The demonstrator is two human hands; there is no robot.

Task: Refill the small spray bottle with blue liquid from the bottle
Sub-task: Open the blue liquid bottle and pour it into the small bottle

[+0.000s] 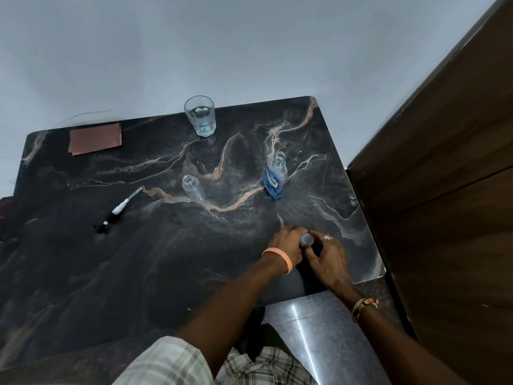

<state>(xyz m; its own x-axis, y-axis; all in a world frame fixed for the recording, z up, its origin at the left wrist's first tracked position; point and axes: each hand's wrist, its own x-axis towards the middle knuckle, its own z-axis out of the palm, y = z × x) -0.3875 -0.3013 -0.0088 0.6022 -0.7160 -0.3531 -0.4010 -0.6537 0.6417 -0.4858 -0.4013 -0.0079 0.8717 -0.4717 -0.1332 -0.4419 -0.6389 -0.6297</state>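
Near the right front edge of the table (pixel 111 273), the right hand (pixel 329 259) curls its fingers round a small pale cap (pixel 306 239); the left hand (pixel 286 245) lies against it, fingers bent, its grip too blurred to tell; the small spray bottle (pixel 193 188) stands uncapped mid-table, well apart from both hands; the blue bottle (pixel 274 176) stands open to its right; a spray pump (pixel 118 211) lies to the left; a glass (pixel 200 115) and a folded cloth (pixel 95 141) sit along the far edge.
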